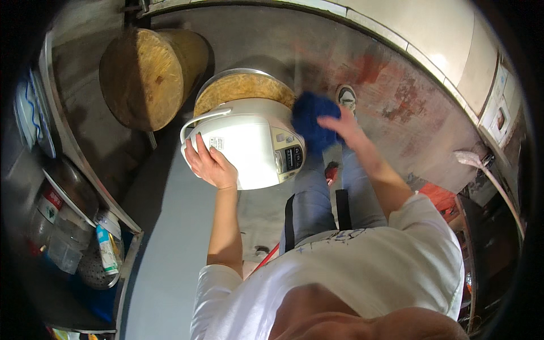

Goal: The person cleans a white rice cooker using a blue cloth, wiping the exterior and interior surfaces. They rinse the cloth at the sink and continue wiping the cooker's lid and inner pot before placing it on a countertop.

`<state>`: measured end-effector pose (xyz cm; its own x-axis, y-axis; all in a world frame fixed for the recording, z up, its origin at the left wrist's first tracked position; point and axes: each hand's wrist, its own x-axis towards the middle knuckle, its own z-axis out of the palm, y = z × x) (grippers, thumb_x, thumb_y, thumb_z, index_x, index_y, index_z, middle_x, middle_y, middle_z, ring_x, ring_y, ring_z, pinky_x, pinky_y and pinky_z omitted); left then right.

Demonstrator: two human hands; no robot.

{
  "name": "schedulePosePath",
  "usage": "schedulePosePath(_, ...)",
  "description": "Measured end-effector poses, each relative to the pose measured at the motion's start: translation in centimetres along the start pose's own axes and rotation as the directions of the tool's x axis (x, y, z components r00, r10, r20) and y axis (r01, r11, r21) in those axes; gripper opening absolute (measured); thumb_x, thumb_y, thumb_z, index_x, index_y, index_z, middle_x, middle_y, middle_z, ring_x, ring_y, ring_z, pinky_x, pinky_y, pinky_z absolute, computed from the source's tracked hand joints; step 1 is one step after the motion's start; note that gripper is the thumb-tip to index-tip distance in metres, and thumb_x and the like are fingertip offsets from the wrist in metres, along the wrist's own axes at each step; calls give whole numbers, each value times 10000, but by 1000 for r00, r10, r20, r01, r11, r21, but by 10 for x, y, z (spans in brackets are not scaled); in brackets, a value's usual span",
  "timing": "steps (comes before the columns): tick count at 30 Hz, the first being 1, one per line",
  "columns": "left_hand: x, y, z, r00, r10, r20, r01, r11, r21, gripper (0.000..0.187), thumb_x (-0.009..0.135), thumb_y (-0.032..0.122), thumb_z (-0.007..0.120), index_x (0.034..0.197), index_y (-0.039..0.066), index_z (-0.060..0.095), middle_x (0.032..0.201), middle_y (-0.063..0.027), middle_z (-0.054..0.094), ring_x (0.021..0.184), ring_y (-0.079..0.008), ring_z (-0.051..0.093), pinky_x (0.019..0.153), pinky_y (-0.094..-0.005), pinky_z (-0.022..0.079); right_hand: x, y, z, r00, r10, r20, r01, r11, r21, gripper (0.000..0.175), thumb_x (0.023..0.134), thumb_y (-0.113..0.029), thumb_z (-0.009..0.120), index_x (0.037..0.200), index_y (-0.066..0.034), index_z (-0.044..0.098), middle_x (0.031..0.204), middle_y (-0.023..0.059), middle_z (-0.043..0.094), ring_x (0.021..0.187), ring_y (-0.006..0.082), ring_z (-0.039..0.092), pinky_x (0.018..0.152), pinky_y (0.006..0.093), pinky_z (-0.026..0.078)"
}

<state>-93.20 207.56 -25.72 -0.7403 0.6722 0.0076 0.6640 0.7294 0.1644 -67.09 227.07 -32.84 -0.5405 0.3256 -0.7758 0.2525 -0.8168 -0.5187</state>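
A white rice cooker (pixel 250 148) with a control panel and a carry handle (pixel 206 117) rests on a round wooden block (pixel 244 87), seen from above. My left hand (pixel 210 163) lies on the left part of its lid, fingers apart, not grasping it. Just right of the control panel, my right hand (pixel 342 127) is at a dark blue cloth (pixel 314 119), which is blurred; its fingers are partly hidden by the cloth. The cloth is beside the cooker's right edge, and whether it touches the cooker cannot be told.
Another round wooden block (pixel 144 80) stands at the upper left. On the left, a shelf (pixel 127 259) holds a metal pan, a perforated strainer (pixel 95 267) and plastic containers. A grey-blue surface (pixel 170 238) lies below the cooker. At the right is a pale hose (pixel 495 182).
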Motion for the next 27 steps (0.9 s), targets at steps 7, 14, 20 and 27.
schedulePosePath(7, 0, -1, 5, 998, 55, -28, -56, 997, -50, 424, 966, 250, 397, 1348, 87, 484, 1410, -195, 400, 1304, -396, 356, 1072, -498, 263, 121, -77, 149, 891, 196, 410, 239, 566, -789, 836, 647, -625, 720, 1215, -25, 598, 1187, 214, 604, 1101, 327, 584, 935, 388, 460)
schedulePosePath(14, -3, 2, 4, 998, 42, -45, -44, 999, -29, 424, 947, 213, 419, 1343, 82, 494, 1400, -210, 410, 1285, -389, 381, 1049, -495, 303, 81, 11, 40, 967, 7, 256, 103, 905, -414, 779, 680, -557, 730, 1242, -37, 582, 1199, 189, 612, 1133, 279, 574, 992, 361, 423)
schedulePosePath(20, -3, 3, 6, 997, 27, -68, -27, 1000, -6, 414, 939, 217, 430, 1332, 110, 505, 1393, -205, 419, 1277, -388, 390, 1039, -496, 318, -10, 131, 59, 931, 12, -365, 31, 993, 112, 597, 843, -411, 652, 1269, -20, 503, 1131, 120, 617, 1019, 201, 568, 925, 310, 428)
schedulePosePath(27, -7, 1, 4, 998, 4, -65, -3, 1000, 21, 422, 936, 244, 447, 1344, 147, 497, 1395, -188, 423, 1293, -384, 369, 1029, -503, 328, -90, 131, 149, 789, 576, 215, -358, 146, 922, 706, 849, -642, 473, 1349, -143, 476, 1360, 77, 510, 1184, 287, 517, 999, 480, 421)
